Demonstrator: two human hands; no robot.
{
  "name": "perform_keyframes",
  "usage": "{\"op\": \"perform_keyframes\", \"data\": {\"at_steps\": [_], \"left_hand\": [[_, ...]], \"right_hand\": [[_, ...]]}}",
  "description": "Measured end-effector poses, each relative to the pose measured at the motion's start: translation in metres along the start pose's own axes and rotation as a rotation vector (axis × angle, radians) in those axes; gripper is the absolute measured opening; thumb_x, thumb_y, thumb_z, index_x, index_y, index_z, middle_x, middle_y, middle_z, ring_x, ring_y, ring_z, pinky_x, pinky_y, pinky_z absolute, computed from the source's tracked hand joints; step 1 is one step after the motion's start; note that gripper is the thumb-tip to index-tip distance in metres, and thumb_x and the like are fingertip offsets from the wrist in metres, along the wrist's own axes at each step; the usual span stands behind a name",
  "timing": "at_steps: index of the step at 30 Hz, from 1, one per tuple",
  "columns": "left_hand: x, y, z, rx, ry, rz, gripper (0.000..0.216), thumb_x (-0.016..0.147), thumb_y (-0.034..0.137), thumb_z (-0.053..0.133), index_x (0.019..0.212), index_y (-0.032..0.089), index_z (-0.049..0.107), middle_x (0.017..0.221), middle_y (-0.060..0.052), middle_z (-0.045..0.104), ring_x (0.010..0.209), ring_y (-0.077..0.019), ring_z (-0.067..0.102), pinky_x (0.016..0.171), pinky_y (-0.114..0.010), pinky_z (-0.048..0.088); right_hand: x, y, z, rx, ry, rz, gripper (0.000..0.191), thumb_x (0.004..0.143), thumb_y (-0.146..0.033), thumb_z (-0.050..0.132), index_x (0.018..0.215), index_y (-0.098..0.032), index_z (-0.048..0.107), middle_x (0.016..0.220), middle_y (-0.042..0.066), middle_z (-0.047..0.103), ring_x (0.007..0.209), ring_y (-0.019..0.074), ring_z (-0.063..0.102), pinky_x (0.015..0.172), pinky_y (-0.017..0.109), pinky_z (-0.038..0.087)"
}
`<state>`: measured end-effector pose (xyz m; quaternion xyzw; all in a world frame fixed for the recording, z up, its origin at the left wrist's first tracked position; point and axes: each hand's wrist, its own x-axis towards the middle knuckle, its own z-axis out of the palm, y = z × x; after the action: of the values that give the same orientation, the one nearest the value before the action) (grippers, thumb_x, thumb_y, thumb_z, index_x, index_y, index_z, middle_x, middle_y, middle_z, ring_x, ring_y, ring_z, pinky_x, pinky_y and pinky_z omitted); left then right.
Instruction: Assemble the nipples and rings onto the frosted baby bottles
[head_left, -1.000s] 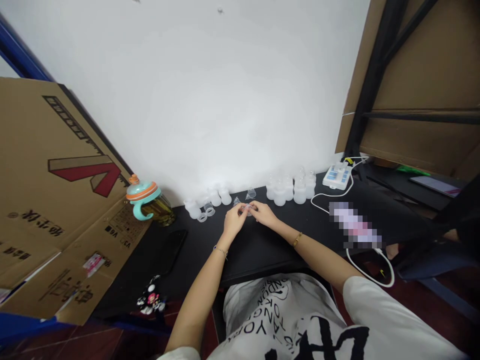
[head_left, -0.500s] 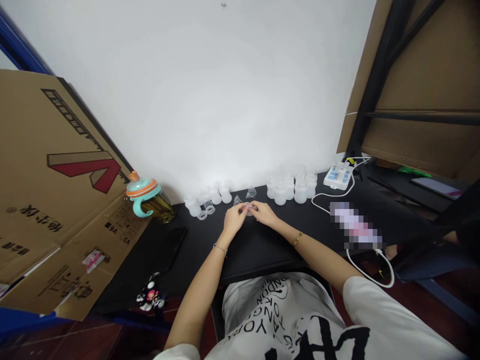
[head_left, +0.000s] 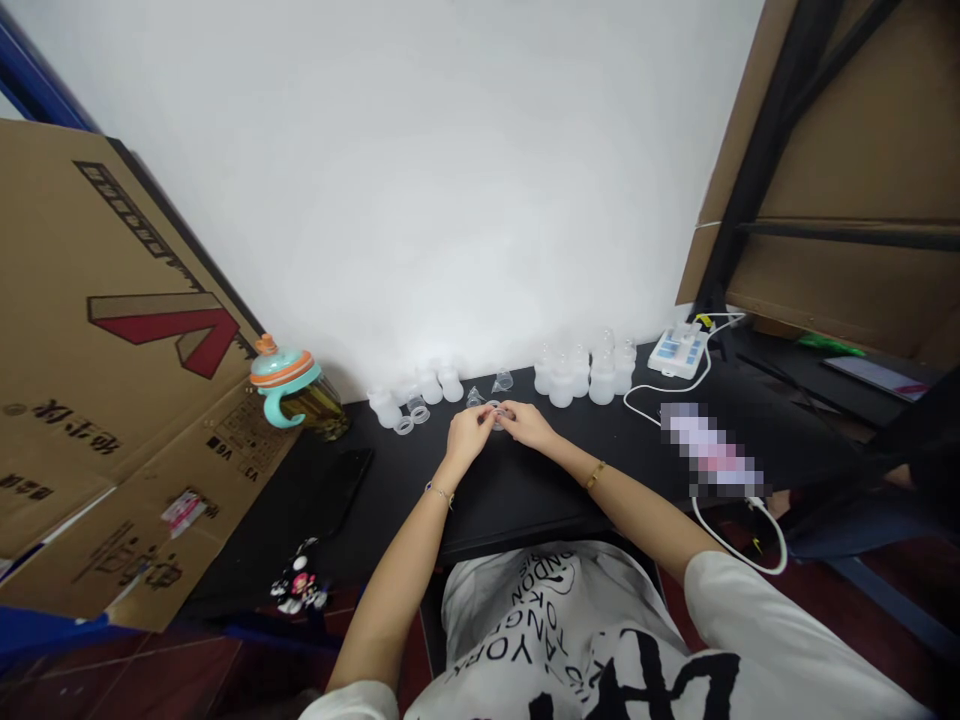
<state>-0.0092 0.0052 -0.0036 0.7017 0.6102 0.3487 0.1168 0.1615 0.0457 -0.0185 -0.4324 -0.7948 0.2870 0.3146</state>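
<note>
My left hand and my right hand meet over the black table, fingers pinched together on a small clear plastic part between them. Just behind the hands lie small clear cone-shaped pieces. To the left stands a group of small translucent white bottles with loose clear rings beside them. To the right stands another cluster of small white bottles.
A teal and orange handled cup stands at the left by a big cardboard box. A black phone and a small keychain figure lie near the front left. A white power strip with cables sits at the right beside a black shelf frame.
The hands stay together on the small clear part, with only slight finger movement. The camera view has tilted a little; nothing on the table has moved.
</note>
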Motion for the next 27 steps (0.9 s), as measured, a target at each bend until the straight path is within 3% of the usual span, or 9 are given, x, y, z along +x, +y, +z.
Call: {"op": "perform_keyframes", "data": {"at_steps": [11,27], "left_hand": [[0.0000,0.0018,-0.0015,0.030,-0.021,-0.026,0.025,0.097,0.033,0.061,0.102,0.026,0.084,0.095,-0.006,0.082,0.086,-0.0219,0.073,0.079,-0.028,0.049],[0.0003,0.0018,-0.0021,0.074,-0.017,-0.031,0.024,0.096,0.030,0.062,0.100,0.026,0.085,0.093,-0.007,0.082,0.089,-0.0240,0.074,0.078,-0.029,0.049]], "right_hand": [[-0.0007,-0.0015,0.0003,-0.008,0.004,-0.005,0.015,0.097,-0.029,0.060,0.094,-0.021,0.071,0.077,-0.001,0.069,0.063,0.0143,0.063,0.063,0.024,0.042],[-0.0023,-0.0033,-0.0005,0.008,-0.008,0.002,0.015,0.097,-0.028,0.059,0.099,-0.021,0.073,0.077,-0.001,0.070,0.058,0.0131,0.062,0.063,0.023,0.044]]}}
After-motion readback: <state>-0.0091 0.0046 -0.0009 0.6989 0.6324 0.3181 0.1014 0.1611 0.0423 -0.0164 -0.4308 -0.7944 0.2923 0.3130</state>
